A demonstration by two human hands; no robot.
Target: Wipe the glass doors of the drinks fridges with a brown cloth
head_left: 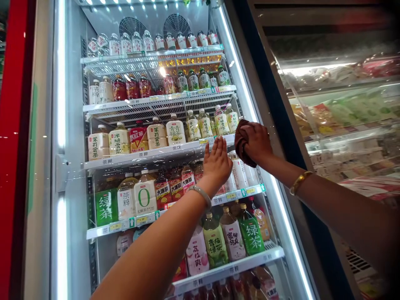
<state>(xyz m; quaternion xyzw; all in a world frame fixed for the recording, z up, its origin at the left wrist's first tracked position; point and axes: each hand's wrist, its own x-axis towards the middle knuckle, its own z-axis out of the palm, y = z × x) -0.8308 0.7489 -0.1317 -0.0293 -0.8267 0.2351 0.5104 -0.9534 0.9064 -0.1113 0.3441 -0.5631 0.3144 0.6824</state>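
A brown cloth [242, 143] is bunched in my right hand [258, 143], against the glass door of a lit drinks fridge near its right side. My left hand [218, 160] lies flat with fingers stretched out, its palm toward the glass, left of the cloth and holding nothing. Behind the hands, bottles with pale yellow labels [221, 121] stand on a white shelf [187, 146]. My left forearm covers part of the lower shelves. A bangle circles my left wrist, and a gold-coloured one [300, 182] is on the right.
Several shelves of bottled drinks fill the fridge, among them green bottles [251, 231] lower down. A bright light strip [237, 62] runs along the right side. Farther right stands an open chiller with packaged food [353, 108]. A red panel [18, 125] borders the left.
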